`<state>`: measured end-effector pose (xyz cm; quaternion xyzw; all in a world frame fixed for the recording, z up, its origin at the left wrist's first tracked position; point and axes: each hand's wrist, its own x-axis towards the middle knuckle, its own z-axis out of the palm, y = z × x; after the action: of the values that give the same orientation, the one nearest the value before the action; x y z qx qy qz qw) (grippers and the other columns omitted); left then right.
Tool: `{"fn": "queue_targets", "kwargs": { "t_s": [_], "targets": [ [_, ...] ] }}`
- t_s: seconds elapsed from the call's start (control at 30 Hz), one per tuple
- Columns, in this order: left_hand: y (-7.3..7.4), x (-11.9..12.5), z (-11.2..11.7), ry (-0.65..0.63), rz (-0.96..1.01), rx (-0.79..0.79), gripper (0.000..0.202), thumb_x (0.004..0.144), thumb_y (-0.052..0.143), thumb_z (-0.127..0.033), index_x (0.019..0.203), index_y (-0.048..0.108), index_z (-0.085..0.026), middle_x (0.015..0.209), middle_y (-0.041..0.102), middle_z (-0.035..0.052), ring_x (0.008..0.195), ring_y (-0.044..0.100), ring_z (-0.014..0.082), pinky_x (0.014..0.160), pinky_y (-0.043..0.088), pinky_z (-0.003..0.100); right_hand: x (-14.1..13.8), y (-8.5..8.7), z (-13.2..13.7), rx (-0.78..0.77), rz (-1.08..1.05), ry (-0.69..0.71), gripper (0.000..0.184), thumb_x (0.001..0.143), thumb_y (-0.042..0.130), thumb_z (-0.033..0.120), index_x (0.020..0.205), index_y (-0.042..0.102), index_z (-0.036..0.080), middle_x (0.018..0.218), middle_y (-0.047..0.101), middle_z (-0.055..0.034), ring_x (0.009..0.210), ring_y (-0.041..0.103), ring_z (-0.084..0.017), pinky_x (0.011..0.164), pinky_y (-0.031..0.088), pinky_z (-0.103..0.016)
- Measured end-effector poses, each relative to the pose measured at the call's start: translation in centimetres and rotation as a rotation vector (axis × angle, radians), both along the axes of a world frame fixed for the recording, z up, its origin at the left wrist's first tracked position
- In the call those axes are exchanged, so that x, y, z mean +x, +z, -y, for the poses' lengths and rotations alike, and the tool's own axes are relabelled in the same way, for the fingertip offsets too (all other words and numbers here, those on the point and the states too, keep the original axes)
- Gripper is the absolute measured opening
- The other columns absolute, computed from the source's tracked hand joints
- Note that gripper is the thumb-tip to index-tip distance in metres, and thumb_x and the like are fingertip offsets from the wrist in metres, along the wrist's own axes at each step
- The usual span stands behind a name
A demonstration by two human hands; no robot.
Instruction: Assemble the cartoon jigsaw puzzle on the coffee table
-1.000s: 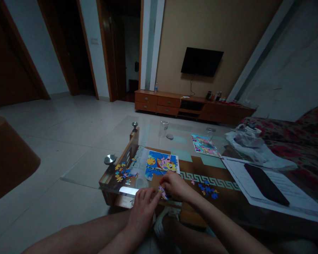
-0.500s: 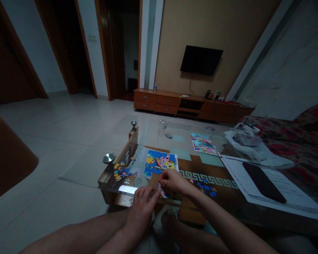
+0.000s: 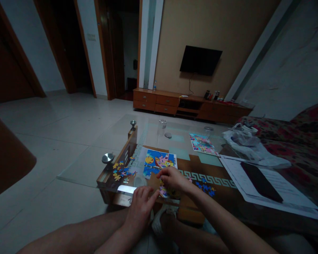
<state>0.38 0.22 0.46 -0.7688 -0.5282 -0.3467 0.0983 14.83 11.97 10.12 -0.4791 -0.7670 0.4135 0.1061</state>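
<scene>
A partly built jigsaw puzzle (image 3: 159, 163) with bright cartoon characters on blue lies on the glass-topped table (image 3: 79, 173). My right hand (image 3: 173, 179) curls just below the puzzle, its fingertips down near a small pink and yellow group of pieces (image 3: 163, 191). My left hand (image 3: 140, 206) rests at the table's near edge with fingers spread, holding nothing. Loose pieces (image 3: 121, 172) are scattered to the left of the puzzle, and more (image 3: 205, 187) lie to the right. Whether my right fingers pinch a piece is hidden.
A printed puzzle picture (image 3: 202, 144) and a drinking glass (image 3: 162, 127) stand further along the table. Papers (image 3: 267, 187) with a black phone (image 3: 261, 181) lie at the right. Beyond are a plastic bag (image 3: 243, 139), a floral sofa (image 3: 294, 137) and a low wooden cabinet (image 3: 190, 106).
My right hand has lifted slightly up and away from the pink and yellow pieces, showing more of them. My left hand has shifted slightly left. The view has drifted slightly.
</scene>
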Motion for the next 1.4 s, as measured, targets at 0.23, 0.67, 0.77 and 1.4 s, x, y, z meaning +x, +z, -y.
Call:
{"fn": "queue_targets", "kwargs": {
  "t_s": [0.23, 0.67, 0.77, 1.4],
  "targets": [
    [0.2, 0.1, 0.2, 0.006, -0.018, -0.094, 0.063, 0.067, 0.048, 0.002, 0.126, 0.051, -0.021, 0.112, 0.055, 0.0085, 0.101, 0.046, 0.025, 0.089, 0.042, 0.04, 0.8, 0.6, -0.2, 0.016, -0.071, -0.071, 0.015, 0.079, 0.046, 0.009, 0.081, 0.059, 0.015, 0.062, 0.051, 0.0033, 0.056, 0.05, -0.011, 0.054, 0.04, -0.02],
    [0.3, 0.1, 0.2, -0.016, 0.075, -0.134, 0.061, 0.068, 0.041, 0.003, 0.125, 0.046, -0.018, 0.114, 0.057, 0.0085, 0.104, 0.048, 0.0232, 0.092, 0.042, 0.041, 0.3, 1.3, 0.5, -0.056, -0.151, -0.042, 0.016, 0.078, 0.049, 0.013, 0.063, 0.05, 0.018, 0.054, 0.052, 0.0035, 0.052, 0.051, -0.01, 0.051, 0.04, -0.019],
    [0.3, 0.2, 0.2, -0.028, 0.073, -0.141, 0.054, 0.07, 0.044, 0.001, 0.12, 0.05, -0.018, 0.113, 0.057, 0.0083, 0.103, 0.048, 0.0233, 0.091, 0.042, 0.04, 0.4, 1.5, 0.5, -0.045, -0.154, -0.024, 0.01, 0.072, 0.055, 0.011, 0.064, 0.057, 0.016, 0.056, 0.055, 0.0027, 0.054, 0.05, -0.011, 0.053, 0.04, -0.02],
    [0.2, 0.1, 0.1, 0.005, 0.015, -0.11, 0.054, 0.069, 0.043, 0.006, 0.116, 0.054, -0.018, 0.111, 0.057, 0.0066, 0.102, 0.047, 0.0227, 0.09, 0.041, 0.038, 0.2, -1.7, -0.1, 0.043, -0.007, 0.01, 0.013, 0.068, 0.056, 0.01, 0.058, 0.064, 0.015, 0.052, 0.057, 0.0024, 0.051, 0.046, -0.01, 0.051, 0.035, -0.02]
  ]
}}
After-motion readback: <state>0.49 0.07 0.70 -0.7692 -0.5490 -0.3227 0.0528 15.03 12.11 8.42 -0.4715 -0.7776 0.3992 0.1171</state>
